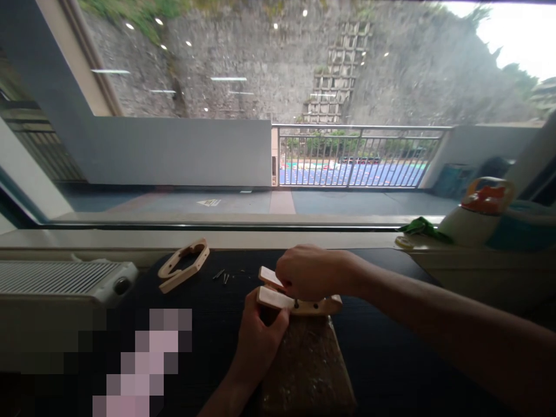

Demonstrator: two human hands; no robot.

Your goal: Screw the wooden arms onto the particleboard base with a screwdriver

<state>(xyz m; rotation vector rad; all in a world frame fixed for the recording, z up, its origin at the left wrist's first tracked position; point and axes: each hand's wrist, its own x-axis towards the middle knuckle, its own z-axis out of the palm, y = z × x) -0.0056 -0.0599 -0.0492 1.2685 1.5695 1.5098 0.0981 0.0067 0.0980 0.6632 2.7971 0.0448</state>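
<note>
Pale wooden frame piece (278, 300), on a brown block (306, 365) under my grip: left hand (260, 336) pinches its end, right hand (310, 272) closes over it; matching wooden frame (185, 264) and small dark nails (221, 275), leftward, lie unused.

Wooden piece (304, 305): we see pale tan, with dark holes.
Block (306, 365): brown, speckled.
Tabletop (391, 347): black.
Wooden frame (185, 263): pale tan (we'd say the same shade).

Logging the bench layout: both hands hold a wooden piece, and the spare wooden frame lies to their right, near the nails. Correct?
No: the head view shows the spare wooden frame lying to their left, near the nails. The left hand and right hand do both hold the wooden piece.
</note>
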